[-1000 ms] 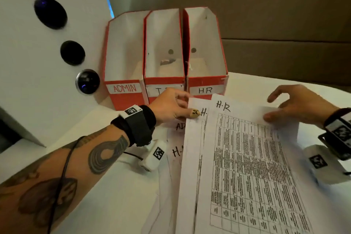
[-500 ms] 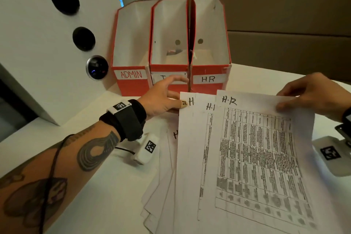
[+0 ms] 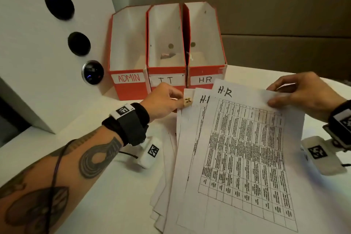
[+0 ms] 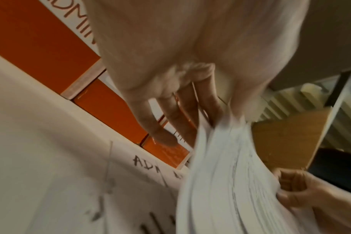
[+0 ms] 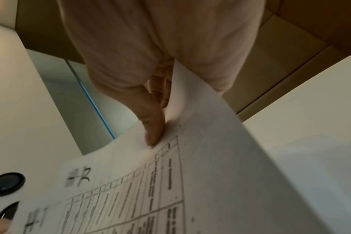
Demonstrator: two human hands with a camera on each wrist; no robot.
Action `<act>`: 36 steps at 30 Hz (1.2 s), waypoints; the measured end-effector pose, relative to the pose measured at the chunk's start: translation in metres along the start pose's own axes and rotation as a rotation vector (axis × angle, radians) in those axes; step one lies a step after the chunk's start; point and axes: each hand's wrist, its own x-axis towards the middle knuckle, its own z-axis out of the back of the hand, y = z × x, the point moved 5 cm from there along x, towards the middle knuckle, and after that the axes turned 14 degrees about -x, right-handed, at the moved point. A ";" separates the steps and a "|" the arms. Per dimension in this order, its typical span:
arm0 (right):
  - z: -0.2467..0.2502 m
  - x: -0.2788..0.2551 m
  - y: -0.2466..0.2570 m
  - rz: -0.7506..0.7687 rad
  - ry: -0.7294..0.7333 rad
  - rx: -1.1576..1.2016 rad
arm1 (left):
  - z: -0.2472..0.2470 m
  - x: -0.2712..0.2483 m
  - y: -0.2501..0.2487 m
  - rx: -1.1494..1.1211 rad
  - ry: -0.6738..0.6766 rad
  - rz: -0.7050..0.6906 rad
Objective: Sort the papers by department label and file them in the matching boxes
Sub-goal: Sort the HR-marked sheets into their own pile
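White tabletop [image 3: 114, 195], three red file boxes [image 3: 167, 74] labelled ADMIN, IT, HR at the back, left hand [image 3: 161, 100] pinching the HR-marked sheets [image 3: 237, 157] at their top left corner, right hand [image 3: 303, 93] pinching the top right, loose papers [image 3: 163, 186] underneath.

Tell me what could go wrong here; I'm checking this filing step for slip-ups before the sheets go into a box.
1. The left hand pinches several fanned sheets; only two labels read H.R, so a hidden mislabelled sheet could land in the HR box.
2. The right hand holds only the top sheet by its corner; it may slip or crease.
3. The ADMIN sheet underneath could get dragged along.
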 end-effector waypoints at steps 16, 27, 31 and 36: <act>-0.017 0.024 0.035 0.125 0.150 -0.065 | 0.020 -0.008 0.011 -0.018 0.009 -0.022; -0.011 0.029 0.023 0.135 0.115 -0.193 | 0.037 -0.020 0.007 -0.095 -0.155 -0.040; -0.018 0.028 0.028 0.163 0.167 -0.155 | 0.025 -0.019 -0.001 -0.106 -0.074 -0.049; -0.035 0.031 0.042 0.119 0.180 -0.180 | 0.009 -0.020 -0.010 -0.352 -0.027 0.008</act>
